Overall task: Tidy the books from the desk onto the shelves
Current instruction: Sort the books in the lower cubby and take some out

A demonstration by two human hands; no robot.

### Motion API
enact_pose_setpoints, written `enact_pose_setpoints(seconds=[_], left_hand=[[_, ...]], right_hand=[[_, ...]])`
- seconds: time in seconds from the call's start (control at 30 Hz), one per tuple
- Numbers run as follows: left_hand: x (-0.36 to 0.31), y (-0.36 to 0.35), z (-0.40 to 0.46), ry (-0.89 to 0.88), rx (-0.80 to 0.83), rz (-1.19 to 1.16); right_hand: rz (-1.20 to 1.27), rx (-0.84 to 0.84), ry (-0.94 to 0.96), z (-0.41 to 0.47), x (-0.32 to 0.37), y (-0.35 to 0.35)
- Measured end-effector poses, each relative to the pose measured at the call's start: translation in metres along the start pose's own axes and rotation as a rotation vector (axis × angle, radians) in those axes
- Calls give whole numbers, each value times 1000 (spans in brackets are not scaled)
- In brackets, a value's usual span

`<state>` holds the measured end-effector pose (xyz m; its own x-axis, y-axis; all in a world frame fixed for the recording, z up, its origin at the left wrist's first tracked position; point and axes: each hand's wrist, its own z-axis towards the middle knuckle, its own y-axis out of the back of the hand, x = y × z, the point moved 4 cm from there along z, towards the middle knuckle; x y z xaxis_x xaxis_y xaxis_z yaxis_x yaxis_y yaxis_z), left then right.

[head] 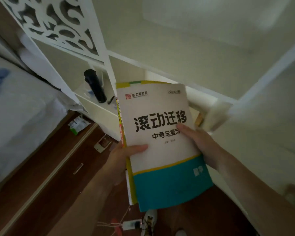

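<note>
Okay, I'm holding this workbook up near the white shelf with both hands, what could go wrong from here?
1. The workbook is soft and held only at its side edges by the left hand and right hand; it may sag or slip as you slide it in.
2. A black bottle stands upright on the shelf just to the left; a swing that way could topple it.
3. Cables and a power strip lie on the floor below, a likely trip hazard.

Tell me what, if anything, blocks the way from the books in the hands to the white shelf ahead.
Nothing visible blocks it. Both hands, left and right, hold the books in front of the white shelf. The black bottle stands in a compartment off to the left, clear of the books.
</note>
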<state>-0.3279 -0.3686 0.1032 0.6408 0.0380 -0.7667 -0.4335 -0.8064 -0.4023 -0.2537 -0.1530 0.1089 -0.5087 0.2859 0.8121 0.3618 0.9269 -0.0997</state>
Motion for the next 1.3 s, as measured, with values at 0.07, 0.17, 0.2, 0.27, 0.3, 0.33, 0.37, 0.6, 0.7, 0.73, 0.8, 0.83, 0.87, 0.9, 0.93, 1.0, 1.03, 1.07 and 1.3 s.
enact_pose_setpoints(seconds=[0.07, 0.17, 0.2, 0.27, 0.3, 0.33, 0.37, 0.6, 0.7, 0.73, 0.8, 0.83, 0.87, 0.9, 0.93, 1.0, 1.03, 1.07, 1.3], left_hand=[[12, -5, -22, 61, 20, 46], [39, -16, -39, 71, 40, 196], [49, -27, -41, 49, 78, 281], [73, -52, -35, -17, 140, 426], [85, -69, -28, -49, 155, 477], [94, -88, -19, -78, 174, 514], [103, -108, -10, -104, 192, 543], [119, -225, 70, -268, 190, 832], [136, -246, 84, -267, 200, 852], [142, -249, 86, -261, 209, 829], [153, -253, 93, -243, 228, 782], [157, -256, 96, -226, 237, 756], [159, -259, 102, -210, 241, 726], [160, -263, 106, -206, 239, 699], [161, -266, 112, -212, 246, 672], [162, -272, 119, -207, 243, 646], [164, -273, 124, -205, 228, 648], [168, -272, 129, -204, 208, 646], [203, -268, 144, -158, 128, 579]], right_hand=[[220, 122, -79, -31, -25, 0], [251, 16, -82, -69, -73, 22], [243, -68, -64, -81, -89, 36], [211, -237, -15, -104, -111, 68], [189, -304, 19, -116, -118, 87], [163, -361, 55, -127, -123, 108], [145, -415, 90, -137, -125, 128], [60, -582, 244, -155, -122, 249], [59, -589, 255, -146, -132, 274], [72, -579, 253, -143, -136, 279], [118, -566, 241, -136, -147, 288], [149, -567, 240, -134, -150, 292], [186, -569, 247, -132, -152, 296], [212, -572, 266, -130, -151, 301], [239, -575, 284, -128, -151, 306], [270, -577, 301, -125, -153, 312], [265, -575, 311, -122, -156, 316], [253, -576, 313, -119, -161, 318], [139, -474, 442, -97, -166, 318]])
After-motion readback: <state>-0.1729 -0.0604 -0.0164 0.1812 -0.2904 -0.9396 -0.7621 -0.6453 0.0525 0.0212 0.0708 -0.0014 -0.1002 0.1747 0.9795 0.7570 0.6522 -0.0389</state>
